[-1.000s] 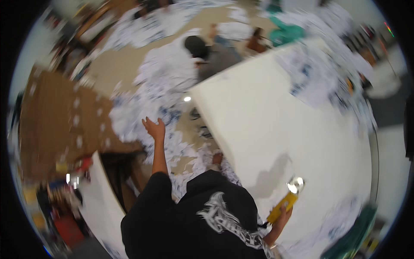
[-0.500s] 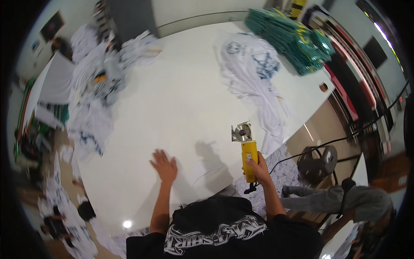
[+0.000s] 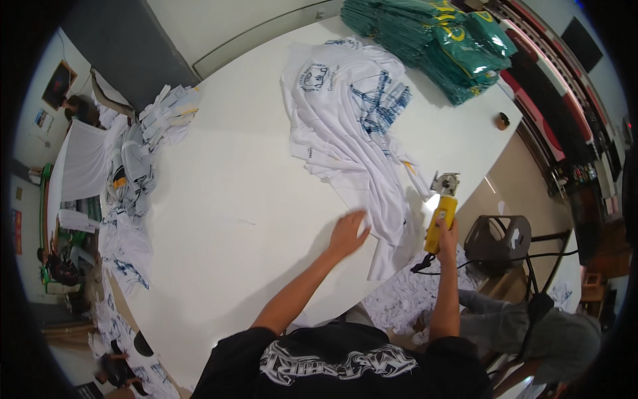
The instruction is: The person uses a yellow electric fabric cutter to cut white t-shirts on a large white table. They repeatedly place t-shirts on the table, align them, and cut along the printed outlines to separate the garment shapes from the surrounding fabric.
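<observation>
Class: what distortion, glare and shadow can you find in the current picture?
Head view throughout: bowed far edge on the white table; black corners; glare beside the yellow cutter; shine on the green packages; soft shadow by the left forearm.

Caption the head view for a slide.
Right hand holding a yellow rotary cutter, left hand beside white printed fabric on a white table.

A clothing workshop: printed white cloth on a broad worktop, a yellow cutter, scraps heaped below.
</observation>
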A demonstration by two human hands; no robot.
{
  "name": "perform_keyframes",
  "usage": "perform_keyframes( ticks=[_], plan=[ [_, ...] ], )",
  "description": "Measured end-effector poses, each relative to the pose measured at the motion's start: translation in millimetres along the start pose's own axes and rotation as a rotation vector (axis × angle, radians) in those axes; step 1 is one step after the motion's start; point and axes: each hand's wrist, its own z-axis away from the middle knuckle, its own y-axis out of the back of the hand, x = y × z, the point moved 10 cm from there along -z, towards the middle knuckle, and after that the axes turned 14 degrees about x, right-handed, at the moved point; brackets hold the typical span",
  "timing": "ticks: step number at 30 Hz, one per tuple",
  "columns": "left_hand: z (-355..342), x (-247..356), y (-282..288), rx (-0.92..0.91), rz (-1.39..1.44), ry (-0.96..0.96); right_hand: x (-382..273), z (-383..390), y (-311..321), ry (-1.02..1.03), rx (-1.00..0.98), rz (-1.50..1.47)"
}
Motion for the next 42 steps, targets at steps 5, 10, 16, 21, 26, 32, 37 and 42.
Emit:
perform_keyframes(
  ticks=[5, 10, 16, 21, 26, 32, 37, 42],
  plan=[
    [-98, -59, 0, -0.067, -0.385, -0.015, -12, -108, -21, 0.017, 0.02, 0.035],
    [6, -195, 135, 0.061, -0.461, -0.254, -29, -175, -48, -0.027, -0.009, 0.04],
    [240, -341, 506, 0.118, -1.164, 0.606, -16, -207, -108, -0.172, -0.118, -0.031],
    [297, -291, 508, 0.517, -1.085, 0.864, -2, -251, -107, 0.039, -0.023, 0.205],
    [259, -222, 360, 0.53, -0.858, 0.321, -38, -283, -105, 0.399, 0.164, 0.877],
    [291, -201, 396, 0.716, -0.837, 0.643, -80, -134, -189, 1.314, 0.364, 1.071],
    [314, -238, 436, 0.627, -0.931, 0.565, 3, 127, -387, 0.932, -0.931, 0.277],
    [364, -243, 449, 0.448, -0.572, 0.647, 34, 269, -386, 1.381, -0.78, 0.657]
  ],
)
